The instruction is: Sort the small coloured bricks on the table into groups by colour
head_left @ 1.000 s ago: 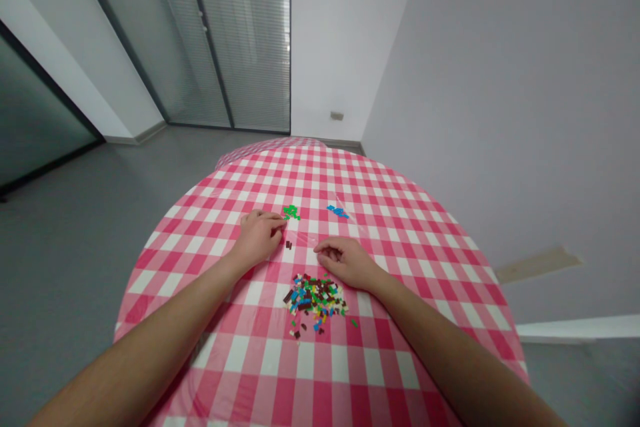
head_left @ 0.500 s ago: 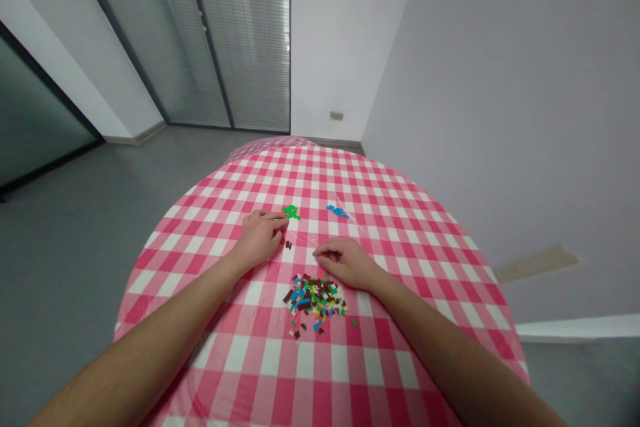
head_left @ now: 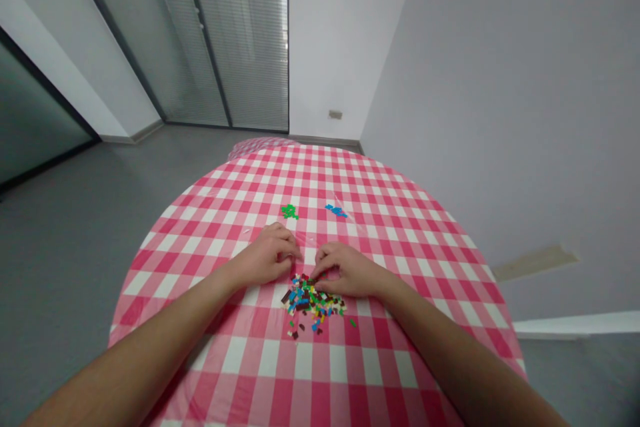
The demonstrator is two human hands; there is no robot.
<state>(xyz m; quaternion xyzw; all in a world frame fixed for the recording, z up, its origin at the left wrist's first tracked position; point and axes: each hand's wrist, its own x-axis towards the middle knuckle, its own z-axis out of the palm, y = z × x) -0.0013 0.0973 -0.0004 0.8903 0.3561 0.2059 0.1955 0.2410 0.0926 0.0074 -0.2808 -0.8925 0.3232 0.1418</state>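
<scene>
A mixed pile of small toy bricks [head_left: 304,303] in brown, blue, green, yellow and white lies on the checked tablecloth in front of me. My right hand [head_left: 346,270] rests at the pile's far right side, thumb and forefinger bent together at the bricks. What is between those fingertips is too small to make out. Just beyond the pile's left side hovers my left hand [head_left: 273,255], its fingers loosely curved and apart, with nothing visible in them. Farther off are a small group of green bricks [head_left: 289,211] and a group of blue bricks [head_left: 337,211].
The round table has a pink and white checked tablecloth [head_left: 320,373]. A few loose bricks, one a green brick [head_left: 353,323], lie around the pile's near and right sides. A glass partition [head_left: 240,47] and a grey wall [head_left: 500,113] stand beyond the table.
My left hand has come back from beside the green group towards the pile, and the brown bricks near it are now hidden. My right hand has moved down onto the pile's far edge.
</scene>
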